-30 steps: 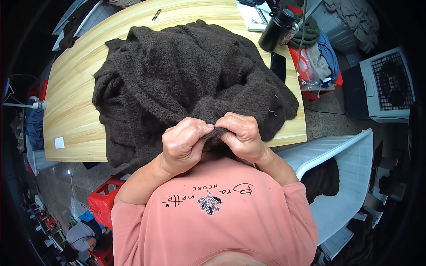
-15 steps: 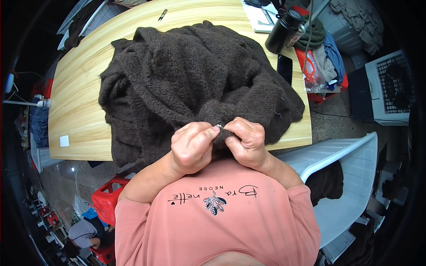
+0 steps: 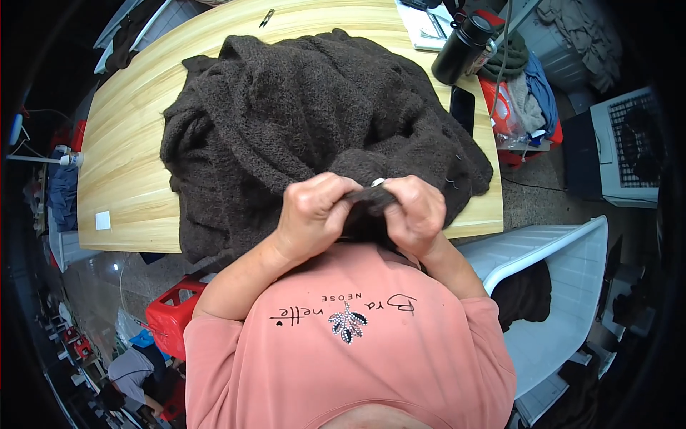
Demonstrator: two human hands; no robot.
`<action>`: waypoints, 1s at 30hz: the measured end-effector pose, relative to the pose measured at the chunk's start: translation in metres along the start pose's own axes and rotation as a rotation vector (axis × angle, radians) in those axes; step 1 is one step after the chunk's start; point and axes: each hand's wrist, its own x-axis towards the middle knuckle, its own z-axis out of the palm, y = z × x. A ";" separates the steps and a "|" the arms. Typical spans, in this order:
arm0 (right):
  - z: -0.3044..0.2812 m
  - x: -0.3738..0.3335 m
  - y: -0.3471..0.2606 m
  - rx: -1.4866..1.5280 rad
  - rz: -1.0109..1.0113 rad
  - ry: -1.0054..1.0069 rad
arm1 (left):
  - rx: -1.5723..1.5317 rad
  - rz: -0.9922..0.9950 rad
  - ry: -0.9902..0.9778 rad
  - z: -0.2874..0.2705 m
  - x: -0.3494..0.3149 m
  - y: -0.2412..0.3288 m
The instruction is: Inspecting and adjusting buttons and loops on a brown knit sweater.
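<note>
A bulky dark brown knitted garment (image 3: 307, 107) lies heaped in folds over the wooden table (image 3: 128, 157), its near part drawn up to my chest. My left hand (image 3: 314, 214) pinches the near edge between thumb and fingers. A short way to the right, my right hand (image 3: 416, 211) is closed on the same edge, with a short stretch of knit between the two. At the right fingertips shows a small pale, shiny thing (image 3: 377, 183), too small to make out. Loose light threads (image 3: 451, 183) lie on the garment's right side.
Small thread snips (image 3: 266, 18) lie at the table's far edge. A black flask (image 3: 463, 48) and a phone (image 3: 462, 107) stand and lie at the right. Beside the table are a white bin (image 3: 554, 286) with dark cloth and a red stool (image 3: 175, 314). Another person (image 3: 136, 375) is at lower left.
Both hands have moved slightly away from me and apart, with more of the edge showing between them. The small pale thing has shifted right, to the right fingertips.
</note>
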 end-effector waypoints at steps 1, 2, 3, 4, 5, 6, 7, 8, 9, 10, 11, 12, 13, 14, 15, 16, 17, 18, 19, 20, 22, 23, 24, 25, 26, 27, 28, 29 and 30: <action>-0.004 -0.002 0.004 -0.041 0.046 0.063 | 0.022 0.006 0.010 -0.004 0.003 -0.003; -0.008 -0.004 0.008 -0.082 0.120 0.099 | 0.049 -0.008 0.011 -0.007 0.006 -0.006; -0.012 -0.004 0.014 -0.118 0.206 0.123 | 0.083 -0.078 0.019 -0.011 0.008 -0.009; -0.016 -0.002 0.019 -0.149 0.293 0.165 | 0.064 -0.118 0.016 -0.013 0.010 -0.011; -0.017 0.000 0.023 -0.065 0.396 0.108 | 0.041 -0.130 -0.004 -0.012 0.010 -0.011; -0.019 0.001 0.025 -0.086 0.481 -0.063 | 0.022 -0.162 -0.020 -0.010 0.011 -0.012; -0.021 0.003 0.023 -0.138 0.394 -0.186 | 0.018 -0.152 -0.012 -0.007 0.012 -0.011; -0.022 0.005 0.020 -0.214 0.381 -0.323 | -0.011 -0.188 -0.018 -0.004 0.012 -0.010; -0.025 0.005 0.014 -0.236 0.321 -0.354 | -0.039 -0.224 -0.033 -0.001 0.012 -0.008; -0.026 0.006 0.008 -0.108 0.346 -0.364 | -0.023 -0.196 -0.036 0.001 0.012 -0.006; -0.026 0.007 0.002 -0.075 0.307 -0.341 | -0.029 -0.184 -0.069 0.002 0.011 -0.003; -0.026 0.008 -0.003 -0.066 0.289 -0.342 | -0.036 -0.190 -0.106 0.002 0.011 0.000; -0.022 0.009 -0.005 -0.066 0.246 -0.352 | -0.040 -0.179 -0.115 0.003 0.010 0.002; -0.018 0.010 -0.005 -0.080 0.217 -0.359 | -0.086 -0.188 -0.145 0.001 0.010 0.003; -0.014 0.011 -0.004 -0.025 0.170 -0.303 | -0.127 -0.191 -0.184 0.000 0.010 0.004; -0.010 0.012 -0.001 0.010 0.163 -0.286 | -0.132 -0.192 -0.174 -0.001 0.011 0.004; -0.008 0.011 0.000 0.008 0.148 -0.288 | -0.160 -0.149 -0.199 -0.005 0.011 0.004; -0.007 0.012 0.001 0.084 0.180 -0.252 | -0.177 -0.113 -0.217 -0.007 0.011 0.003; -0.006 0.012 0.002 0.182 0.170 -0.169 | -0.124 -0.117 -0.229 -0.008 0.011 0.003; -0.006 0.013 0.001 0.166 0.216 -0.219 | -0.134 -0.113 -0.237 -0.009 0.011 0.002; -0.010 0.016 -0.001 0.123 0.261 -0.329 | -0.105 -0.084 -0.180 -0.008 0.011 0.000; -0.013 0.016 -0.006 0.117 0.251 -0.343 | -0.108 -0.070 -0.172 -0.007 0.011 -0.001; -0.016 0.017 -0.010 -0.032 0.225 -0.345 | -0.123 -0.056 -0.153 -0.006 0.011 -0.002; -0.017 0.018 -0.013 -0.192 0.197 -0.366 | -0.133 -0.054 -0.146 -0.006 0.010 -0.002; -0.017 0.018 -0.016 -0.177 0.200 -0.346 | -0.136 -0.044 -0.136 -0.005 0.009 -0.002; -0.017 0.019 -0.017 -0.094 0.172 -0.316 | -0.138 -0.063 -0.138 -0.003 0.009 -0.002; -0.016 0.018 -0.017 -0.012 0.160 -0.285 | -0.142 -0.092 -0.134 -0.002 0.009 -0.002; -0.013 0.018 -0.016 -0.005 0.124 -0.264 | -0.143 -0.082 -0.145 0.002 0.008 0.000; -0.010 0.017 -0.014 0.000 0.094 -0.258 | -0.173 -0.110 -0.146 0.005 0.007 0.001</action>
